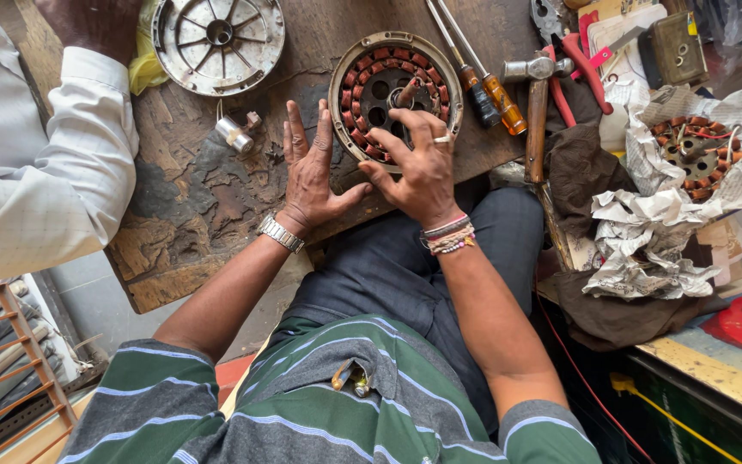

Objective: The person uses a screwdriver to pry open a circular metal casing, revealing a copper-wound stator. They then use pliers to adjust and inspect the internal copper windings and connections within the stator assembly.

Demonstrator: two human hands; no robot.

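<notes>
A round fan stator (386, 76) with reddish copper coils lies on the worn wooden workboard (191, 215). My right hand (420, 163) rests on its near side, with its fingers spread over the coils and a ring on one finger. My left hand (311, 167) lies flat and open on the board, its thumb against the stator's left rim. A metal watch is on my left wrist, and bead bracelets are on my right.
A spoked metal cover (218, 34) and a small metal cylinder (234, 133) lie at the back left. Two screwdrivers (483, 82), a hammer (536, 103) and red-handled pliers (579, 73) lie to the right. A second stator (696, 150) sits on crumpled newspaper. Another person's white sleeve (36, 163) is at left.
</notes>
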